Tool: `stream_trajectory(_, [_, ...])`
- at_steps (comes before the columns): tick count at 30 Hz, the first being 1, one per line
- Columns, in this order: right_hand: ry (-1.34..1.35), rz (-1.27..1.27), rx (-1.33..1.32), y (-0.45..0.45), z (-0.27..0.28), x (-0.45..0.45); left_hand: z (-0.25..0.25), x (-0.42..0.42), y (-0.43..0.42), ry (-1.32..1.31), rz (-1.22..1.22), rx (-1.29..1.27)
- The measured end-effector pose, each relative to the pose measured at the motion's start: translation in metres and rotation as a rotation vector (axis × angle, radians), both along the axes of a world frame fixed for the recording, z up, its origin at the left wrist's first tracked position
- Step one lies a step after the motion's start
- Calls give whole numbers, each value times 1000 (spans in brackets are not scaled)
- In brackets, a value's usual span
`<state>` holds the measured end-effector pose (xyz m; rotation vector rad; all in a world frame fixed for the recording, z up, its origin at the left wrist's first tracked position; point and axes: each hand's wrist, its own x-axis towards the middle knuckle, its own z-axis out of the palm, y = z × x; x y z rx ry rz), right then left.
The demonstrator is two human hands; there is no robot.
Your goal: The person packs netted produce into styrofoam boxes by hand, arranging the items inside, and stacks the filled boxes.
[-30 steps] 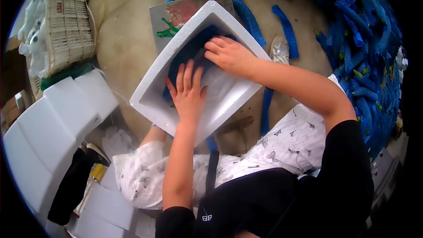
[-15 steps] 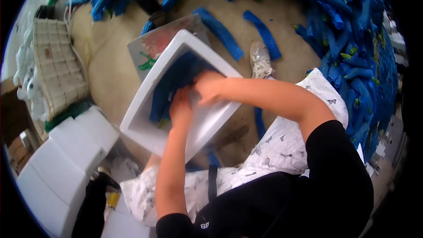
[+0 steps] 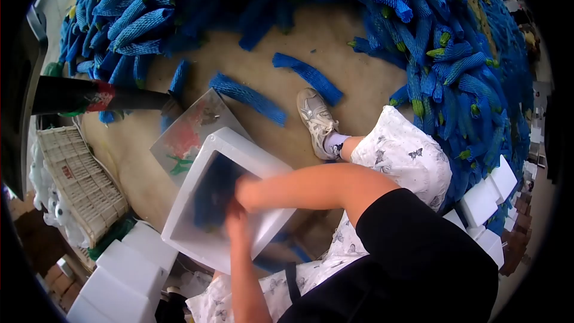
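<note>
A white foam box (image 3: pixel 190 196) sits tilted in front of my knees, with blue netted produce (image 3: pixel 214 186) inside. Both of my hands are inside it, close together over that produce. My right hand (image 3: pixel 246 194) reaches in from the right and is smeared by motion. Just below it is my left hand (image 3: pixel 237 222), also blurred, its fingers partly hidden. Whether either hand grips a piece cannot be made out. Under the box's far side shows a metal plate (image 3: pixel 197 125) with red and green marks.
Long vegetables in blue net sleeves form heaps at right (image 3: pixel 460 78) and upper left (image 3: pixel 128 18). Loose netted pieces (image 3: pixel 248 97) lie on the floor near my shoe (image 3: pixel 314 116). A dark post (image 3: pixel 101 96), a woven basket (image 3: pixel 81 176) and white foam boxes (image 3: pixel 128 269) stand at left.
My view has turned, so the box appears lower and more of the heaps shows. My hands stay inside the box, now more blurred and closer together.
</note>
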<state>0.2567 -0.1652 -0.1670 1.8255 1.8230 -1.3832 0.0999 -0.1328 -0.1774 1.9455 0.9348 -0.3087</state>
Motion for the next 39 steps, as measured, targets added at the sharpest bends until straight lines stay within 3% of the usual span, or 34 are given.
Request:
stream_trajectory(1, [-12,76,27,-1,6,-2,-1,-1,-7,-23,-83,115])
stream_trajectory(4, [-35,298,43,-28,25,-5,-4,11,-12,-94,-65,146])
stream_trajectory(5, [-41,387,53,-36,25,3,-11,12,-6,12,-153,203])
stream_trajectory(7, [143,109,530,-67,23,19,-10,16,-5,137,-224,273])
stream_trajectory(9, [348,47,1150,-78,53,71,7,33,-3,324,-113,-17])
stream_trajectory(10, [274,-11,1244,-82,59,108,7,30,-3,71,-135,39])
stream_trajectory(11, [200,-74,1334,-87,59,150,-26,1,2,89,-267,251])
stream_trajectory(14, [-293,-768,956,-115,-37,272,-9,12,-6,122,-233,223])
stream_trajectory(16, [-520,-1266,332,-119,-82,342,-14,5,-2,201,-230,191])
stream_trajectory(17, [-519,-1496,198,-111,-95,376,-18,1,2,212,-221,192])
stream_trajectory(19, [-727,-1578,525,-102,-142,421,-21,-8,9,326,-288,126])
stream_trajectory(20, [-669,-1576,506,-80,-169,428,-6,5,15,408,-293,37])
stream_trajectory(22, [-606,-1810,695,-80,-170,440,-11,-2,15,378,-296,47])
stream_trajectory(25, [-460,-1758,758,-111,-164,424,-7,-5,15,350,-312,52])
stream_trajectory(27, [-5,-1782,697,-166,-161,382,-10,-3,12,371,-307,45])
stream_trajectory(29, [202,-1776,437,-216,-131,321,-16,-14,15,318,-312,91])
stream_trajectory(30, [471,-1761,30,-234,-111,310,-18,-18,20,254,-307,50])
stream_trajectory(31, [493,-1849,-81,-249,-110,294,-19,-17,25,309,-341,35])
stream_trajectory(35, [508,-1986,118,-248,-58,258,-20,-12,31,283,-300,-15])
stream_trajectory(38, [532,-1696,199,-237,-10,245,-27,-15,28,260,-300,30])
stream_trajectory(39, [500,-1611,388,-234,7,242,-34,-15,28,248,-340,77])
